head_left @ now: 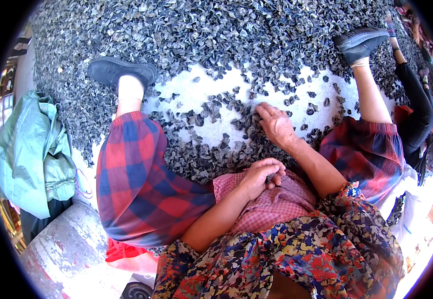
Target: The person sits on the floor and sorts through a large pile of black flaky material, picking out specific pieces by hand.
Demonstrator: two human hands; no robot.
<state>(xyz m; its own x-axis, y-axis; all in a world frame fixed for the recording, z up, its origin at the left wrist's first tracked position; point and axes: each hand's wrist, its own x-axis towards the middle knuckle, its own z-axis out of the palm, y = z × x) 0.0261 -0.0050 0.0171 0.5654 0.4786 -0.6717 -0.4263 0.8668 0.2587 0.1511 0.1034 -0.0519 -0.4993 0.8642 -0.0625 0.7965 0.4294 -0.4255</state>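
Dried black fungus [176,30], dark and curled, lies spread over a white surface [191,82] between and beyond my outstretched legs. My right hand [278,127] reaches down to a small heap of loose pieces [250,122], its fingers stretched out and their tips touching the heap's edge. Close to my lap, over a pink checked cloth [286,199], my left hand [262,178] is curled closed. Dark bits, which look like the same fungus, show between its thumb and fingers; how many it holds is hidden.
A green sack-like sheet [27,154] hangs at the left, above a worn grey cylindrical drum [72,254]. Red cloth [126,251] lies beside my left thigh. Another person's dark-clad leg [415,104] stretches along the right edge. My dark shoes [122,70] rest among the fungus.
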